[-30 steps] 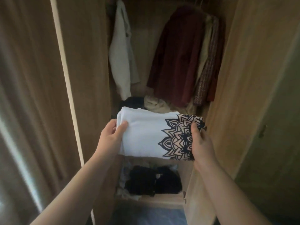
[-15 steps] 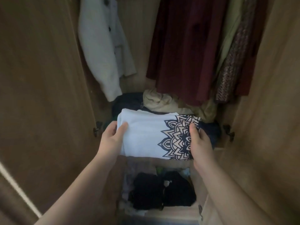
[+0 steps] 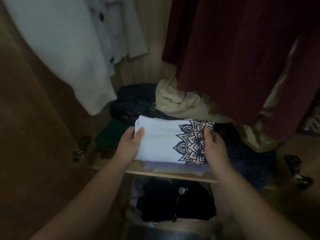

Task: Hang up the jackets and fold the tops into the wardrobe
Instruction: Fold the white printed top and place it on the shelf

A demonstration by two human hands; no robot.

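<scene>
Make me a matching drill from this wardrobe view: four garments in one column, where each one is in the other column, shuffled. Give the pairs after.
Garments
1. white jacket
2. dark red coat
3. folded top
4. black clothes

Places
A. gripped by the left hand and right hand
B. hanging on the right
C. lying beneath the wooden shelf
D. hanging on the left

Pairs: 1-D, 2-B, 3-A, 4-C.
</scene>
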